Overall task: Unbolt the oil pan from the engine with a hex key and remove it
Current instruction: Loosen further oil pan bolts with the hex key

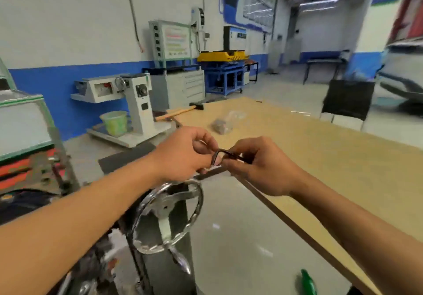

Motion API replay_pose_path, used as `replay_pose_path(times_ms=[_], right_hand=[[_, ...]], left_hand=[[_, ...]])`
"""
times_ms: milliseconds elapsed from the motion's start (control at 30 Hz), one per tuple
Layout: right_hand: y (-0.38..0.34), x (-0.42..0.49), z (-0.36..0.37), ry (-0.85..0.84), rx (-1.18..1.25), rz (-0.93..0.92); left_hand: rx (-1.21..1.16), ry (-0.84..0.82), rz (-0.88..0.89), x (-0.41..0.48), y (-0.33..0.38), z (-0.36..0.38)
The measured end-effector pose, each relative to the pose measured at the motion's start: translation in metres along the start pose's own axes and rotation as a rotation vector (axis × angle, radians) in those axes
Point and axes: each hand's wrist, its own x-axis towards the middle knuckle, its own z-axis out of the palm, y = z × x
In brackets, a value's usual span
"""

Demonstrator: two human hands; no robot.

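At mid-frame, over the desk (332, 157) edge, the right hand (258, 169) pinches the hex key (229, 154) by its long arm, which runs leftward to the bend pinched by the left hand (183, 155); I cannot make out the oil pan.

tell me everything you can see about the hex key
The hex key is a thin, dark, L-shaped bar that looks like metal, slightly blurred. Its bend sits at the top left. The short arm hangs down and the long arm runs right, sloping a little downward. It is held in the air near the corner of the wooden table, not seated in any bolt. The right hand pinches the long arm, and the left hand pinches the short arm.
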Motion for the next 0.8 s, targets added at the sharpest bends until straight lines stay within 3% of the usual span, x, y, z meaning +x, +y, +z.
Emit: replay_pose_path(times_ms=[133, 333, 600, 800], right_hand=[[0.080, -0.052, -0.032, 0.125, -0.094, 0.246], [0.161, -0.093, -0.039, 0.101, -0.289, 0.485], [0.199, -0.089, -0.029, 0.118, -0.349, 0.498], [0.204, -0.081, -0.029, 0.154, -0.377, 0.532]], left_hand=[[-0.015, -0.093, -0.017, 0.055, -0.005, 0.103], [0.130, -0.091, -0.023, 0.091, -0.035, 0.205], [0.230, 0.033, -0.041, 0.112, -0.058, 0.223], [0.271, -0.004, -0.038, 0.109, -0.060, 0.215]])
